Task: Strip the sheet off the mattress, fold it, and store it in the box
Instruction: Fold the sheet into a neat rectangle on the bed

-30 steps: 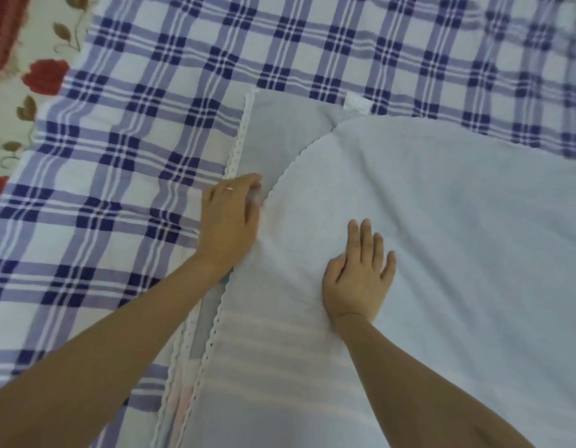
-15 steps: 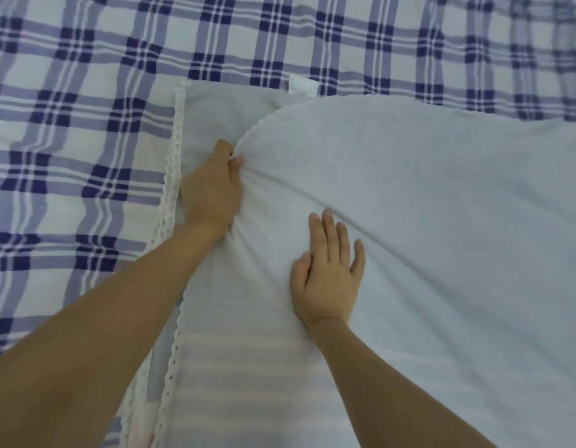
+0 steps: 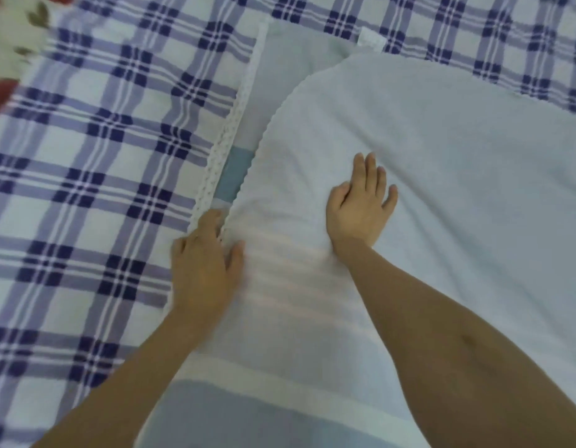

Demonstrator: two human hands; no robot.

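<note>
Sheet: pale sheet [image 3: 441, 189] lies doubled on a plaid cover [image 3: 86, 189] and fills the right and near part of the view.
Edges: the upper layer's scalloped edge curves away to the right and stops short of the lower layer's lace trim [image 3: 228, 130], so the layers are not squared.
Left hand: left hand [image 3: 205, 270] rests on the sheet's left edge, fingertips at the gap between the two edges. It is blurred, so I cannot tell whether it pinches the cloth.
Right hand: right hand [image 3: 361, 208] lies flat with fingers spread, pressing the upper layer and gripping nothing.
Far left corner: floral fabric [image 3: 8, 43].
Done, by my reading: stripping, and a first fold laid over.
Left: line up the edges, fold smaller, then put it in the box, which is not in view.
</note>
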